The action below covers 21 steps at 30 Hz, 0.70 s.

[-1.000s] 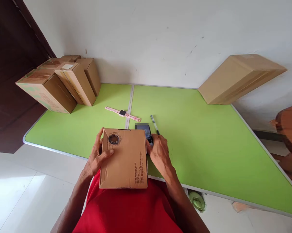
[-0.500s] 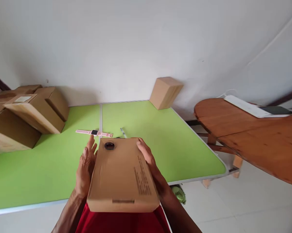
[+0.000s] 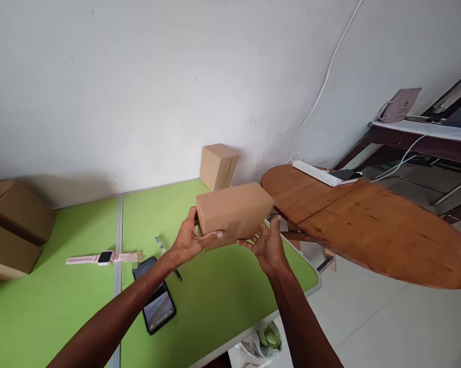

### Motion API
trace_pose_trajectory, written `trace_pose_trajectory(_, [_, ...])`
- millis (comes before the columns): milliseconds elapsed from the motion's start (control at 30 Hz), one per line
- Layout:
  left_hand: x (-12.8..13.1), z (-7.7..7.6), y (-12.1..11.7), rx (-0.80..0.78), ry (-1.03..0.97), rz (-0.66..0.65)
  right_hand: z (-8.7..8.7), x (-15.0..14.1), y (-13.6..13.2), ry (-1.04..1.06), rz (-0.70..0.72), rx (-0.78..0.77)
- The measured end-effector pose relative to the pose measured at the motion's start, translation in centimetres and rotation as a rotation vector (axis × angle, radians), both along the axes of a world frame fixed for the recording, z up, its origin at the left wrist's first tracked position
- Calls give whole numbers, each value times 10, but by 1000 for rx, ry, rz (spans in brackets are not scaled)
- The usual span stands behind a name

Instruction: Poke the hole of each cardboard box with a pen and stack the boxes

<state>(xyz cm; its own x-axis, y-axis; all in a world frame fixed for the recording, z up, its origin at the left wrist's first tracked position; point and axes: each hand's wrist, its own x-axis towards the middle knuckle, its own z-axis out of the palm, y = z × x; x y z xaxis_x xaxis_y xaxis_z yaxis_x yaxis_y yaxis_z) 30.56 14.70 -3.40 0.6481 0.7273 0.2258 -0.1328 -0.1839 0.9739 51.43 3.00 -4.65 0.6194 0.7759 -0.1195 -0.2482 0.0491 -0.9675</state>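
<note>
Box (image 3: pixel 233 209) swung forward over the worktop (image 3: pixel 218 291).
Left fingers (image 3: pixel 209 237) clasp its end; right fingers (image 3: pixel 260 245), spread wide, touch its lower edge.

Head-height view, forward and down

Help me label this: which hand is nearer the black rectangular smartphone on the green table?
Left: the left hand is beyond the smartphone and to its right; the right hand is much farther right.
</note>
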Motion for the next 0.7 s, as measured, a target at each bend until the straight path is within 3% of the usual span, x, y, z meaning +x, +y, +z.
trace_pose_trajectory(133, [42, -7, 64, -38, -9, -29, -14, 24, 39, -107, -36, 6])
trace_pose_trajectory(267, [48, 8, 139, 5, 49, -72, -41, 21, 93, -211, -6, 29])
trace_pose_trajectory(400, [52, 15, 198, 15, 178, 40, -67, 6, 141, -296, -11, 26])
trace_pose_trajectory(533, [61, -6, 220, -18, 280, 246, -83, -1, 165, -356, 27, 11])
trace_pose_trajectory(700, [80, -39, 216, -80, 300, 357, -89, 11, 180, -383, 68, -5])
